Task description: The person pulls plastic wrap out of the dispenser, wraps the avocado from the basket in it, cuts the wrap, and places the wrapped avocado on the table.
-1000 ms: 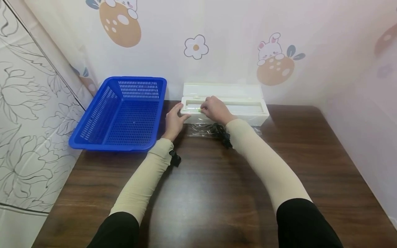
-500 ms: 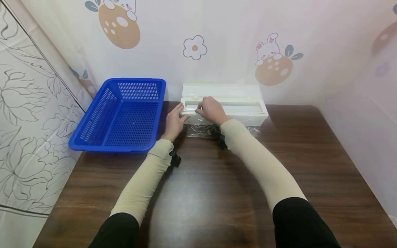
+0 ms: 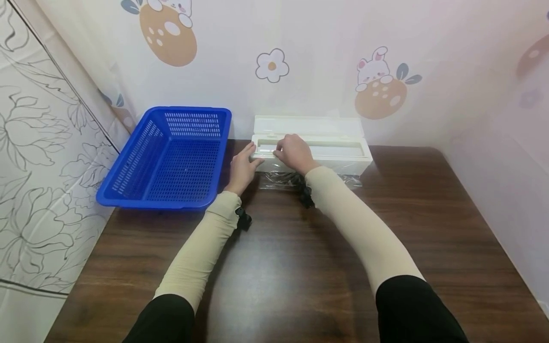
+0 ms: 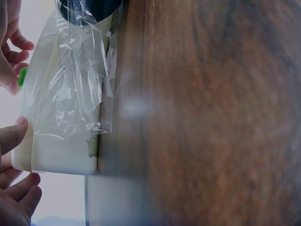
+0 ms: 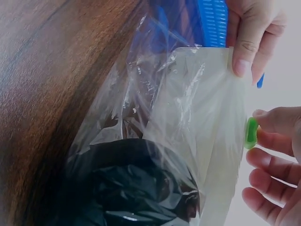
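A long white cling film dispenser [image 3: 356, 166] stands at the back of the table with its lid [image 3: 309, 125] raised. Clear film [image 3: 279, 180] hangs down its front, also crinkled over the front in the left wrist view. My left hand [image 3: 242, 170] grips the dispenser's left end, thumb on the front edge, fingers around the side. My right hand [image 3: 296, 151] is over the front edge near that end. In the right wrist view, its thumb and index finger pinch a small green slide cutter [image 5: 251, 133] at the edge; the other fingers are loosely curled.
A blue plastic basket [image 3: 160, 206] stands left of the dispenser on the brown wooden table [image 3: 274, 276]. A patterned curtain [image 3: 317, 71] hangs right behind. A dark rounded thing [image 5: 136, 179] shows through the film in the right wrist view.
My right hand has moved slightly left along the dispenser's front edge, then stayed nearly still. The left hand keeps its hold on the end.
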`<state>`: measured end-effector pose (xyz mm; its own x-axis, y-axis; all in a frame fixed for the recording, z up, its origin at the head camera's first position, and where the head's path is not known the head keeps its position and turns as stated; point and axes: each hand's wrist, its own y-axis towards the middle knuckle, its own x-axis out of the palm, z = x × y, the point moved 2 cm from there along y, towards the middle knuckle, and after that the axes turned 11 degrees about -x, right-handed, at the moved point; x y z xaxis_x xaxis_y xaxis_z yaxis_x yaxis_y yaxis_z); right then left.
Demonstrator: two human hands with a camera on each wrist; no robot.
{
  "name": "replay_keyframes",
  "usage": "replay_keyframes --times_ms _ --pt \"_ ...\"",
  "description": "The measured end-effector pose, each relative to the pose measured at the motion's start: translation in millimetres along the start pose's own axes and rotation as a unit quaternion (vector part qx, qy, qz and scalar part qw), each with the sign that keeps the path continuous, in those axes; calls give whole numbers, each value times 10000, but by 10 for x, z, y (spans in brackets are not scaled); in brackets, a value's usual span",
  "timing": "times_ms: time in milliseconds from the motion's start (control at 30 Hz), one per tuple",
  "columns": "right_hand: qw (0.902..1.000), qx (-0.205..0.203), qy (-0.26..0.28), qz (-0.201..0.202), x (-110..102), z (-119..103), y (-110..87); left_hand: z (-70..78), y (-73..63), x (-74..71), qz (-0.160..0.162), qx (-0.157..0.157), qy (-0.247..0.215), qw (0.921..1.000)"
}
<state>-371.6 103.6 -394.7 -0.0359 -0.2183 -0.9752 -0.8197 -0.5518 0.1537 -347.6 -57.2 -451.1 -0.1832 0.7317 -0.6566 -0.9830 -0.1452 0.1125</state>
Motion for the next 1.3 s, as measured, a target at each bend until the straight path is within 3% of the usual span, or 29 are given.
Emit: replay_keyframes --times_ms 367,600,767,1300 --pt "9987 417 302 9 -51 44 -67 11 -12 8 65 -39 -20 10000" --pt "9951 845 481 157 -151 368 -299 23 -12 15 88 -117 -157 9998" --pt "9939 922 553 255 -209 597 -507 -11 -10 12 184 -51 -177 9997" --pt "9967 323 523 527 -181 732 -619 -40 8 3 79 -87 -97 9999"
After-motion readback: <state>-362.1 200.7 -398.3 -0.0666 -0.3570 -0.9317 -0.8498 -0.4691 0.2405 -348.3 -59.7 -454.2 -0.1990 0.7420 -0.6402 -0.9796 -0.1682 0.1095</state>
